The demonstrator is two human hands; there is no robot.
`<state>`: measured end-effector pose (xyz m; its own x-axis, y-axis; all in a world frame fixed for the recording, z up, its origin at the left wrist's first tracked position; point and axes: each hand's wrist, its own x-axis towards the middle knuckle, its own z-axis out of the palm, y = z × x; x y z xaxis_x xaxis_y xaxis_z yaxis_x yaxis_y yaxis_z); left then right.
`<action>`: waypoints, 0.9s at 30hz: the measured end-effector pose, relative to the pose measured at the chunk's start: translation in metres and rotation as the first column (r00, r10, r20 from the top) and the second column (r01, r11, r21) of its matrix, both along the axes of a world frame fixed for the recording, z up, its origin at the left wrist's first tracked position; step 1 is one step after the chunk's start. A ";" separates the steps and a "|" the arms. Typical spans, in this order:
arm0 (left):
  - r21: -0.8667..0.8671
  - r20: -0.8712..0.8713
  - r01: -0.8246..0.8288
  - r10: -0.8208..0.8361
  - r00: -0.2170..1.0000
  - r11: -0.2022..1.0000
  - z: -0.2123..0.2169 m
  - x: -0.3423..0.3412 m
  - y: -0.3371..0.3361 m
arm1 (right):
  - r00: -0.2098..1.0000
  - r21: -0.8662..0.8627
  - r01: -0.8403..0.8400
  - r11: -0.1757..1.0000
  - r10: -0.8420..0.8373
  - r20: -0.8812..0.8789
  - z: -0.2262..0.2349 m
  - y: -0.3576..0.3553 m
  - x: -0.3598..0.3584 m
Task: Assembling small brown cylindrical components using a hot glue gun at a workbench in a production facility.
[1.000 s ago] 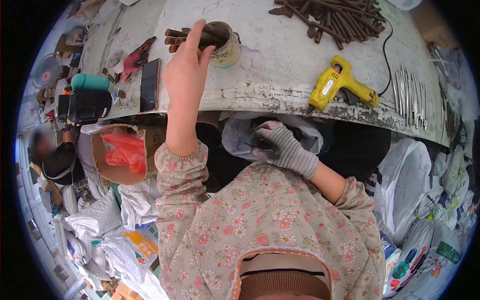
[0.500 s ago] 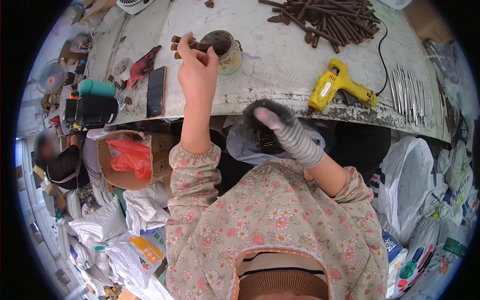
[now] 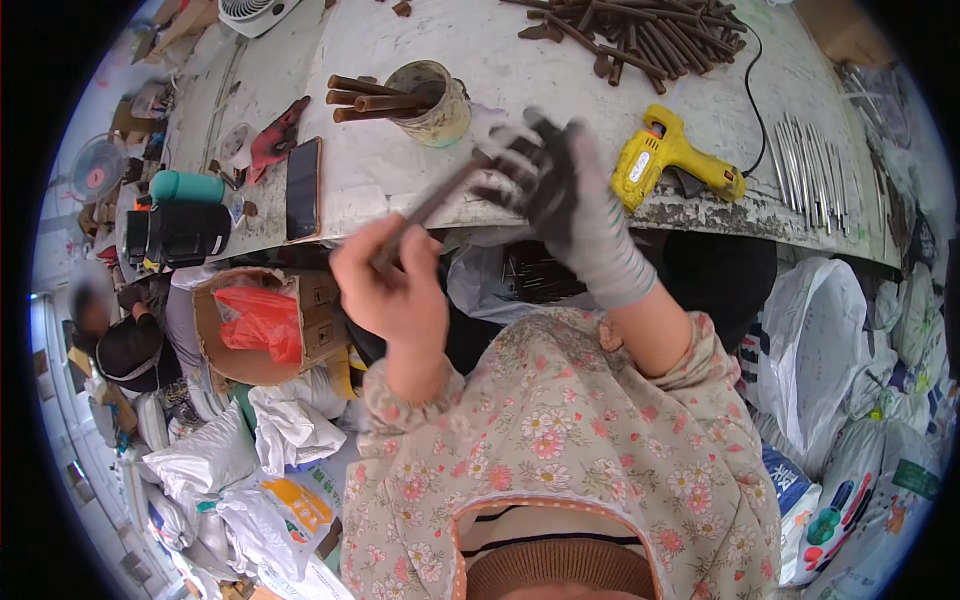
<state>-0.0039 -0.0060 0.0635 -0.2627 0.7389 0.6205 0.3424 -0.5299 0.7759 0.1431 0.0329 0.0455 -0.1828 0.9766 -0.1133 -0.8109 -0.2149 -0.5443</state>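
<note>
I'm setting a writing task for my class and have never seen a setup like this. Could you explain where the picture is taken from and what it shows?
There is no machine here: this is someone working by hand. A wide fisheye camera worn on the head looks down; its lens bends straight edges near the rim, and picture left is the wearer's left. The bare left hand holds a brown stick. The gloved right hand is at the stick's far end, but blur hides whether it grips. On the table are a pot with more sticks leaning out of it, a pile of similar sticks, a phone, a yellow glue gun and slim metal rods.
</note>
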 end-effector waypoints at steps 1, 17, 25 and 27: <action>-0.031 0.000 0.026 -0.026 1.000 0.999 -0.013 0.001 -0.010 | 0.989 -0.063 0.082 0.995 -0.089 -0.116 0.018 0.007 0.004; -0.573 0.250 0.462 -0.392 0.885 0.677 -0.048 0.049 -0.033 | 0.989 0.006 -0.122 0.993 0.122 -0.086 0.010 0.015 0.038; -0.496 0.598 0.710 -0.397 0.697 0.499 -0.047 0.053 -0.018 | 0.983 -0.013 -0.056 0.998 0.058 0.176 0.008 0.005 0.035; -0.396 0.809 0.843 -0.296 0.508 0.364 -0.053 0.049 -0.015 | 0.976 0.011 -0.107 0.994 0.103 0.192 0.008 0.006 0.030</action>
<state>0.0448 -0.0212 0.0109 0.3795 0.8947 -0.2356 -0.4099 0.3909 0.8241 0.1732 0.0388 0.0533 -0.2612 0.9558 -0.1353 -0.6654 -0.2798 -0.6921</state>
